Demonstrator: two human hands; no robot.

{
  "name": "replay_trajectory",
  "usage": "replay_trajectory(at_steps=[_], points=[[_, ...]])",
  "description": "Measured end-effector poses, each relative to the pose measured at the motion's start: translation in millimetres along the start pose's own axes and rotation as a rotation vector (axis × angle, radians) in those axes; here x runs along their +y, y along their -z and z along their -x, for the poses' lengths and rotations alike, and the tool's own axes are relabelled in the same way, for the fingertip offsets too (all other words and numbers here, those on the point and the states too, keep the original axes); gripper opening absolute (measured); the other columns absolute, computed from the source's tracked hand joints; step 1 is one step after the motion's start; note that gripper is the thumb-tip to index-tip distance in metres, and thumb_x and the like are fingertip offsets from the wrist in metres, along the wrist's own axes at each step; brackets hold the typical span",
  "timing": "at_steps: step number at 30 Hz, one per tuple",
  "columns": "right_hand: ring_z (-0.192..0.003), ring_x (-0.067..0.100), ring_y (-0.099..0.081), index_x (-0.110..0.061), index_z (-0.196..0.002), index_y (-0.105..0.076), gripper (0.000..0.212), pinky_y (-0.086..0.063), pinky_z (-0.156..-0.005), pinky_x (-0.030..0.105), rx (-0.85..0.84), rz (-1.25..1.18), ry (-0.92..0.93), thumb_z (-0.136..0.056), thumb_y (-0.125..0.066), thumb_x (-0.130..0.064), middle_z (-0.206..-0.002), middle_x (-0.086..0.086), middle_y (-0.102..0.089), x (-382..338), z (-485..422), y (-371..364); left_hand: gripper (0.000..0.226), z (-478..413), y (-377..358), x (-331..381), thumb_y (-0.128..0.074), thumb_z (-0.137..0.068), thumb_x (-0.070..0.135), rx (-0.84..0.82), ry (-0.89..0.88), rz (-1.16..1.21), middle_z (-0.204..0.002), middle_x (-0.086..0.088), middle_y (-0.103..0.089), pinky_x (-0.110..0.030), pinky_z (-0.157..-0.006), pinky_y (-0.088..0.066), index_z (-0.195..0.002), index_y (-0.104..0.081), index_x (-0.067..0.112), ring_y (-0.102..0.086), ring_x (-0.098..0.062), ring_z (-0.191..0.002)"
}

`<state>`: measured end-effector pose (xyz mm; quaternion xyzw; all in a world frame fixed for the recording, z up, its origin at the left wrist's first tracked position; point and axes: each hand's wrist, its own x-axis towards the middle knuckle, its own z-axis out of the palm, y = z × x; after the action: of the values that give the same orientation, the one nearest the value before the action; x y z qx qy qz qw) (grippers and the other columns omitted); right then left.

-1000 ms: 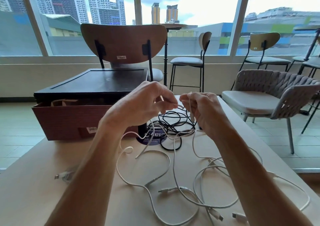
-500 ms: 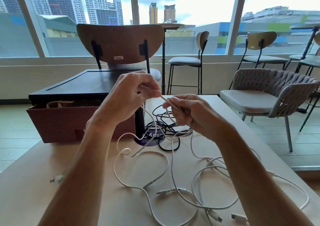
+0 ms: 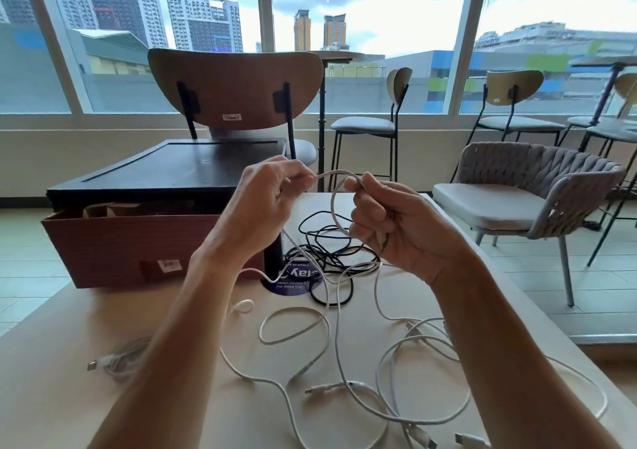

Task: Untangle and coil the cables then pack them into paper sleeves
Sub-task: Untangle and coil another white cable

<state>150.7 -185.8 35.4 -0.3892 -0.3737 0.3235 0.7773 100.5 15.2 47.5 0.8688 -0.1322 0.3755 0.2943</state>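
Fingers of left hand [image 3: 265, 203] and right hand [image 3: 396, 228] grip white cable [image 3: 332, 207] (looped between them) above table [image 3: 103, 400].

White cables [image 3: 334, 385] leave the bottom edge; box [image 3: 120, 241] contents hidden.

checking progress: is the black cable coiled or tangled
Tangled: the black cable lies in a loose, crisscrossing heap on the table, not a neat coil.

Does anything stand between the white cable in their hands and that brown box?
Yes. A black tray lies over most of the brown box, and the white cable trails down into the tangled cables below.
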Motion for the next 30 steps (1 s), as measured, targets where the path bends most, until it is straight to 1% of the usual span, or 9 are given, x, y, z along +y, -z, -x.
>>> replay_trajectory(at_steps=[2,5,8,11,16,19,22,26,30], points=[[-0.044,0.004,-0.042,-0.005,-0.108,-0.053,0.027,-0.048,-0.057,0.018,0.001,-0.072,0.003,-0.106,-0.031,-0.019,-0.065,-0.003,-0.062,-1.2,0.2,0.3,0.013,2.0,-7.4,0.9,-0.061,-0.098,0.013,-0.067,0.010,-0.010,-0.084,0.013,-0.063,-0.013,-0.070,-0.049,-0.103,-0.072,0.018,-0.061,0.002,-0.078],[-0.049,0.003,-0.053,-0.004,-0.107,-0.054,0.024,-0.053,-0.062,0.020,0.007,-0.127,0.029,-0.104,-0.033,-0.016,-0.082,0.004,-0.071,0.0,-1.1,-1.0,0.013,5.0,-18.8,1.5,-0.055,-0.101,0.013,-0.178,0.070,0.033,-0.082,0.005,-0.065,-0.022,-0.069,-0.057,-0.104,-0.067,0.017,-0.064,-0.004,-0.074],[-0.072,0.014,-0.071,0.002,-0.102,-0.058,0.020,-0.059,-0.073,0.025,0.038,-0.128,0.091,-0.099,-0.041,-0.009,-0.106,0.021,-0.072,2.9,-3.0,-3.0,0.015,5.5,-28.6,3.0,-0.051,-0.104,0.017,-0.215,0.210,0.188,-0.091,-0.003,-0.070,-0.029,-0.075,-0.061,-0.107,-0.065,0.021,-0.071,-0.010,-0.082],[-0.092,0.021,-0.073,0.005,-0.100,-0.058,0.018,-0.058,-0.084,0.027,0.053,-0.135,0.133,-0.096,-0.044,-0.006,-0.122,0.028,-0.064,3.7,-4.8,-5.5,0.016,7.8,-37.5,7.5,-0.048,-0.105,0.017,-0.232,0.416,0.399,-0.087,-0.008,-0.069,-0.026,-0.067,-0.060,-0.103,-0.063,0.016,-0.070,-0.011,-0.072],[-0.085,0.018,-0.073,0.005,-0.096,-0.071,0.028,-0.060,-0.073,0.025,0.206,-0.328,0.224,-0.097,-0.045,-0.005,-0.112,0.020,-0.070,1.3,-6.8,-3.9,0.010,10.7,-42.8,7.1,-0.052,-0.104,0.020,-0.262,0.610,0.514,-0.081,-0.005,-0.072,-0.016,-0.049,-0.045,-0.102,-0.057,0.012,-0.067,-0.007,-0.060],[-0.083,0.017,-0.074,0.006,-0.091,-0.075,0.040,-0.060,-0.071,0.024,0.332,-0.437,0.276,-0.104,-0.039,-0.008,-0.104,0.014,-0.074,1.0,-8.1,2.2,0.006,10.5,-40.5,9.0,-0.057,-0.101,0.017,-0.384,0.575,0.409,-0.078,-0.005,-0.070,-0.020,-0.050,-0.046,-0.097,-0.058,0.013,-0.064,-0.008,-0.057],[-0.090,0.019,-0.074,0.006,-0.093,-0.075,0.043,-0.060,-0.079,0.024,0.473,-0.370,0.331,-0.106,-0.037,-0.009,-0.102,0.015,-0.075,6.1,-10.8,7.4,0.007,10.8,-35.3,13.1,-0.058,-0.100,0.015,-0.514,0.489,0.223,-0.075,-0.005,-0.067,-0.024,-0.056,-0.050,-0.094,-0.060,0.016,-0.062,-0.010,-0.057],[-0.104,0.027,-0.071,0.009,-0.117,-0.058,0.026,-0.057,-0.090,0.031,0.676,-0.179,0.431,-0.105,-0.039,-0.005,-0.110,0.018,-0.073,14.3,-13.4,12.6,0.008,10.9,-17.6,21.7,-0.060,-0.099,0.017,-0.700,0.402,0.037,-0.077,0.000,-0.067,-0.024,-0.058,-0.047,-0.094,-0.064,0.022,-0.060,-0.009,-0.060],[-0.104,0.022,-0.071,-0.006,-0.106,-0.060,0.022,-0.055,-0.094,0.030,0.781,0.298,0.419,-0.105,-0.039,-0.004,-0.107,0.015,-0.073,18.5,-14.5,5.1,0.007,6.8,6.2,33.3,-0.065,-0.096,0.023,-0.728,0.257,0.026,-0.074,0.005,-0.068,-0.030,-0.065,-0.054,-0.091,-0.069,0.025,-0.060,-0.006,-0.060]])
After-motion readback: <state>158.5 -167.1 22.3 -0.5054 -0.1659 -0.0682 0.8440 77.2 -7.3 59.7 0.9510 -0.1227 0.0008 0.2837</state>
